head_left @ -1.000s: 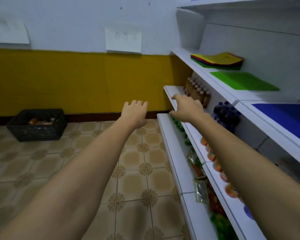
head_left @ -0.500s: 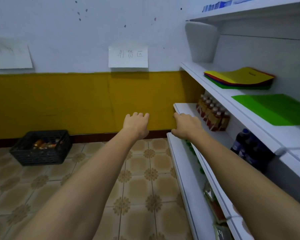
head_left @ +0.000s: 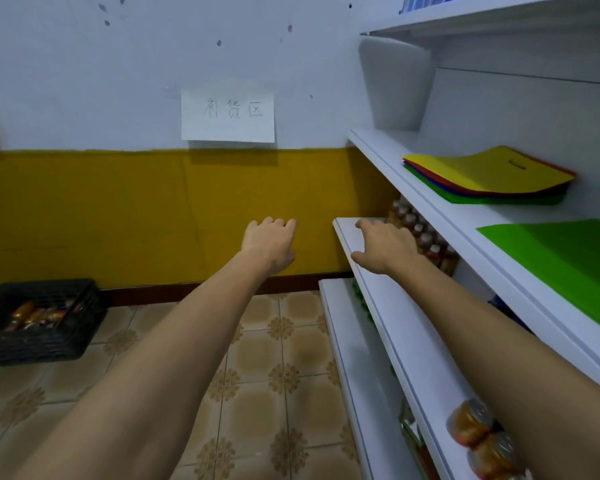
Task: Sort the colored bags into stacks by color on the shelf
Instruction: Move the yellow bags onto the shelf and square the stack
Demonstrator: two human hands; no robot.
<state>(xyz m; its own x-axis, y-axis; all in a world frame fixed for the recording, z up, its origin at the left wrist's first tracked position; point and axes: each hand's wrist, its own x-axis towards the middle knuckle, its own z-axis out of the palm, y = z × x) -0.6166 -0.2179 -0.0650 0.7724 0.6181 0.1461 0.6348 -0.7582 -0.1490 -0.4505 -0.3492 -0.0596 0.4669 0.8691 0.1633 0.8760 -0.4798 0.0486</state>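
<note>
Both arms reach straight forward with nothing in either of the hands. The left hand [head_left: 269, 244] hangs in the air in front of the yellow wall band, back up, fingers loosely bent and relaxed. The right hand [head_left: 385, 247], just beside it, is spread loosely over the far end of the middle shelf [head_left: 392, 327], fingers relaxed; whether it touches the board cannot be told. Above and to the right of the right hand, on the upper shelf [head_left: 430, 209], lies the mixed stack of bags [head_left: 489, 174], with a yellow bag on top and red, blue and green edges showing beneath it. On the same shelf, nearer the person and apart from that stack, a green bag [head_left: 561, 265] lies flat above the right forearm. Just beyond the right hand's knuckles, a row of brown-capped bottles [head_left: 420, 233] stands at the back of the middle shelf. Under the right forearm, near the elbow, a few jars [head_left: 478, 431] are stacked. Well to the left of the left hand and lower, a black crate [head_left: 39, 320] with packets in it sits on the tiled floor [head_left: 257, 375]. Above the left hand, a paper sign [head_left: 227, 116] is fixed to the wall.
</note>
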